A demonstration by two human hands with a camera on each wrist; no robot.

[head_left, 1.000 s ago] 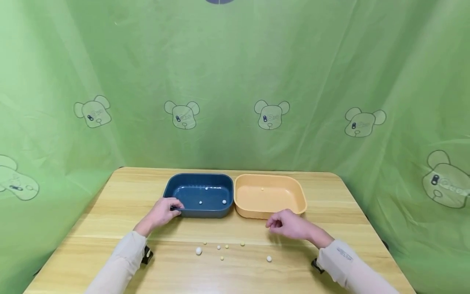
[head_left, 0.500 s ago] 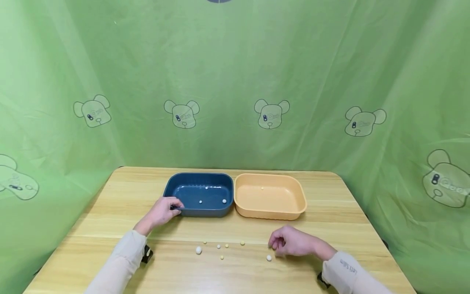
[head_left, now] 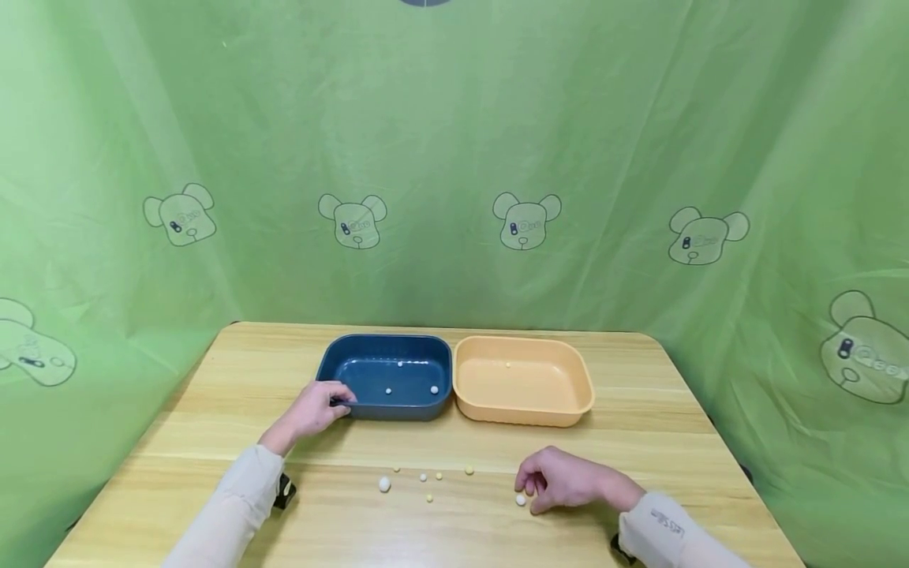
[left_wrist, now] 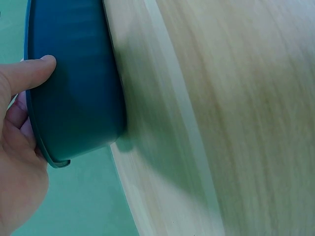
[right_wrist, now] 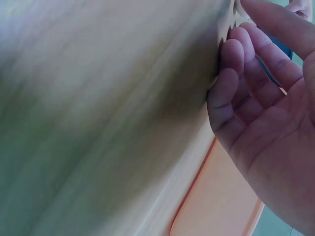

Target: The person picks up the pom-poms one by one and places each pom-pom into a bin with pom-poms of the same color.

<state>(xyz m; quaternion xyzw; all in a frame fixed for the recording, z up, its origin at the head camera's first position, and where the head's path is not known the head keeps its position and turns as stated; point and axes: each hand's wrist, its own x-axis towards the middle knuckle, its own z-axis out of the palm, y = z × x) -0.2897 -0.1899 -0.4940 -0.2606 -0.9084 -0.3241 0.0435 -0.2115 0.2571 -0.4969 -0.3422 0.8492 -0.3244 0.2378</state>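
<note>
My left hand grips the near left rim of a dark blue tray, its thumb on the outer wall and its fingers over the inside. Three small white balls lie in that tray. Low over the table, my right hand has its thumb and forefinger bent around either side of a small white ball, with the thumb tip a little apart from it. In the right wrist view the other fingers of the right hand are curled with their tips at the tabletop.
An orange tray holding one small pale ball stands against the blue tray's right side. Nearer on the wooden table lie a larger white ball, a tiny white ball and several yellow ones. A green curtain surrounds the table.
My right hand has come away from the orange tray's front, down toward the near side of the table, to the white ball. The left hand and both trays have stayed put.
</note>
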